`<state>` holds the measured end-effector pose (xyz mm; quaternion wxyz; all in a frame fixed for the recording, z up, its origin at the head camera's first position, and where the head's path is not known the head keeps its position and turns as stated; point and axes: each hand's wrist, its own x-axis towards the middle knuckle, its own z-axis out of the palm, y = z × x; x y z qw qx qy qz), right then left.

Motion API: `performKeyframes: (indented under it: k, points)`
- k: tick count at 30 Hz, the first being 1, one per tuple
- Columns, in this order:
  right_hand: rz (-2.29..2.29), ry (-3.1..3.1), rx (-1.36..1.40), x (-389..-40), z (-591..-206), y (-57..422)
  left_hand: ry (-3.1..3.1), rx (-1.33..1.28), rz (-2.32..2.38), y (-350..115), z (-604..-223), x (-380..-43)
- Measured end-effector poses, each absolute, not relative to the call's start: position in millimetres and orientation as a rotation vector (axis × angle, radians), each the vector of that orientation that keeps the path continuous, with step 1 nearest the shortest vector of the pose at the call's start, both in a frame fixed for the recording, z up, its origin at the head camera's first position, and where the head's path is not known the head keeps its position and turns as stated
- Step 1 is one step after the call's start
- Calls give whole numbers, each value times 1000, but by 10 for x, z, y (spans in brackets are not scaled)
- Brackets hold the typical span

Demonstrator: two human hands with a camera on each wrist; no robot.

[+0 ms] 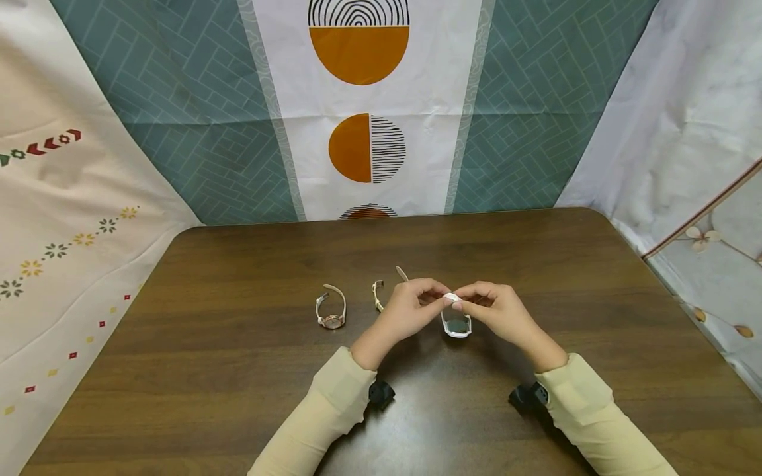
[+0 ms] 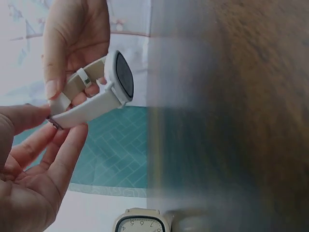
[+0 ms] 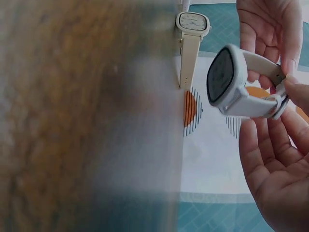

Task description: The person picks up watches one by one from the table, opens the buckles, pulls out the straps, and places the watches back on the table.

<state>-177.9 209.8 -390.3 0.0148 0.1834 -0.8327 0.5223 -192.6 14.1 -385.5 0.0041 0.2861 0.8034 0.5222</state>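
A white smartwatch with a dark squarish screen is held up between both hands, its strap bent round into a loop. My left hand pinches the strap near the metal buckle, thumb against fingertips. From the other side my right hand pinches the strap ends between thumb and fingers. The strap passes through a keeper close to the right fingertips; whether the buckle is fastened I cannot tell. In the head view the fingers hide the strap's join.
Left of the hands lies a cream-strapped watch with a squarish dial, partly behind the left hand. Further left, a watch with a rose-gold case lies on the brown wooden table. Patterned cloths hang behind and beside the table.
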Motion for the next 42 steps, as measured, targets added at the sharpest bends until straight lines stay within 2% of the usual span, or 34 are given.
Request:
performKeyframes:
  k: [10,31,42]
  points:
    - [1603,-2592,532,-1784,-3902,2118,2583,838,1579,129,-3864,-1932]
    - [1522,-2441,813,-1793,-3931,2143,2341,720,1726,106,-3896,-1963]
    - [1543,-2406,803,-1792,-3937,2114,2285,739,1761,95,-3895,-1953]
